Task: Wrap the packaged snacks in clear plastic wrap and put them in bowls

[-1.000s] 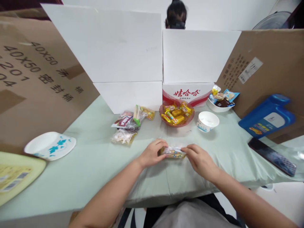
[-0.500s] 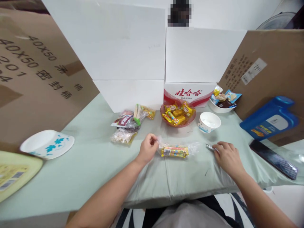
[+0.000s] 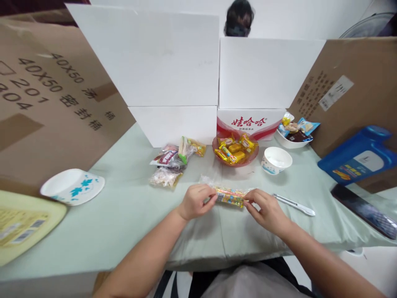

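Observation:
A clear packet of yellow wrapped sweets [image 3: 230,196] lies across the pale green tablecloth [image 3: 130,207] in front of me. My left hand [image 3: 196,201] pinches its left end with curled fingers. My right hand [image 3: 267,211] pinches its right end. A white-handled knife or cutter [image 3: 294,205] lies on the cloth just right of my right hand, with nothing touching it.
Behind the packet are a pink bowl of yellow sweets [image 3: 235,151], a small white paper bowl [image 3: 276,159], several snack bags [image 3: 173,161] and a white dish of snacks [image 3: 293,133]. White and brown cardboard boxes wall the table. A blue container [image 3: 358,155], a dark phone [image 3: 366,211], a white-and-blue plate [image 3: 72,186]. Another person's head shows behind the boxes.
My right hand set the white cutter down on the cloth and came back to the packet's right end. My left hand stayed at the left end.

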Available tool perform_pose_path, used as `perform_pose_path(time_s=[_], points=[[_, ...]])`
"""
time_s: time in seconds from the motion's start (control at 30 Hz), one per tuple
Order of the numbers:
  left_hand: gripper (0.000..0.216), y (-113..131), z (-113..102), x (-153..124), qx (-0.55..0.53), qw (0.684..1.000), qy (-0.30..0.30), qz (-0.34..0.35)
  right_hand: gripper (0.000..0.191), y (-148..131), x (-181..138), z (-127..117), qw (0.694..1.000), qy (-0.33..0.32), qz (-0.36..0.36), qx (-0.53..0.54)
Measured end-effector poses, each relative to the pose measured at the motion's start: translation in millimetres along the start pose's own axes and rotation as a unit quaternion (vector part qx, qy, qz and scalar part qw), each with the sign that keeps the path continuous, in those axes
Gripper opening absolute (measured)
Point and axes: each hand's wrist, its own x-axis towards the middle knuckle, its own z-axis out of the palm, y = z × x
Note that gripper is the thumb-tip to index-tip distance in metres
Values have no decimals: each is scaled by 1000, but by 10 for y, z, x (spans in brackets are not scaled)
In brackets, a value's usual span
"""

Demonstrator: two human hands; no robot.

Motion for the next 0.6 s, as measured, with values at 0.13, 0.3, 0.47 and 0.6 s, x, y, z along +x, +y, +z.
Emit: perform_pose_path(time_s=[0.13, 0.3, 0.47, 0.6], points=[[29, -97, 68, 26, 119, 986, -96, -63, 19, 70, 29, 41, 998, -21, -14, -62], [42, -161, 95, 2, 135, 972, -155, -109, 32, 114, 121, 128, 996, -42, 20, -74], [21, -99, -21, 63, 49, 986, -123, -97, 33, 110, 254, 141, 991, -77, 105, -33], [16, -39, -224, 148, -159, 963, -211, -62, 33, 147, 391, 7, 981, -71, 180, 28]])
